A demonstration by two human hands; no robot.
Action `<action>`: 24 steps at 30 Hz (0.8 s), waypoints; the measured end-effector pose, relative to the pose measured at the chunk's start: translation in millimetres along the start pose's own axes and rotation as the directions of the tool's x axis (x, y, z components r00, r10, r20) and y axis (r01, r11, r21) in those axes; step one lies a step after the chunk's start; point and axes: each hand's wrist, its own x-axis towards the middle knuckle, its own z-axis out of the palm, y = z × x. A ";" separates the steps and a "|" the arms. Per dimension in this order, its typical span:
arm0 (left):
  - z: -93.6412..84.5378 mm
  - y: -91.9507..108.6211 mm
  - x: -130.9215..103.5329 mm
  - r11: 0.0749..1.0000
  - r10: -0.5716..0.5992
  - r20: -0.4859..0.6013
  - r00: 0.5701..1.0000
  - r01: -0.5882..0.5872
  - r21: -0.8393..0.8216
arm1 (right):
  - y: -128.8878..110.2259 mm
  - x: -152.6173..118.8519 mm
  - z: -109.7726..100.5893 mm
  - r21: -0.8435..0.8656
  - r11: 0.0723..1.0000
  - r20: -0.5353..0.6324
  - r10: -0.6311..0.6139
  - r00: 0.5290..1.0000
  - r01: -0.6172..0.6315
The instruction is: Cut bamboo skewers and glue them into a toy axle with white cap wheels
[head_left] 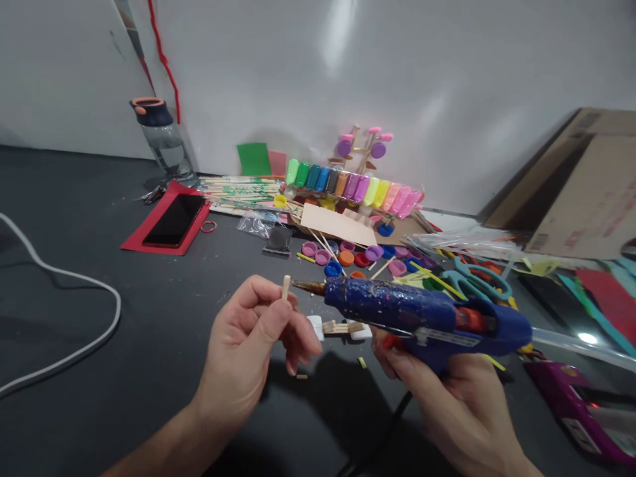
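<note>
Between thumb and fingers, my left hand point(248, 344) pinches a short wooden stick point(286, 287), held upright. My right hand point(447, 397) grips a blue hot glue gun point(392, 306) by its handle, with fingers at the red trigger. The gun's brown nozzle points left, close beside the stick's upper end. A clear glue stick point(581, 346) protrudes from the gun's back. Beyond my hands, a small bundle of sticks point(340, 327) lies between white pieces on the dark table. A tiny cut piece of wood point(301, 377) rests below my left fingers.
Colourful clay packs point(352, 187), wooden skewers point(243, 189) and plastic bottle caps point(346, 258) spread across the back. Blue scissors point(477, 281) lie to the right, near a purple device point(576, 411). Leftward are a phone point(173, 220), a water bottle point(166, 142) and a white cable point(64, 268).
</note>
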 end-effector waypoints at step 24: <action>1.0 -10.0 -20.9 0.859 0.418 0.082 0.905 -0.423 0.288 | -27.4 101.8 94.0 0.308 0.685 0.591 0.406 0.697 -0.660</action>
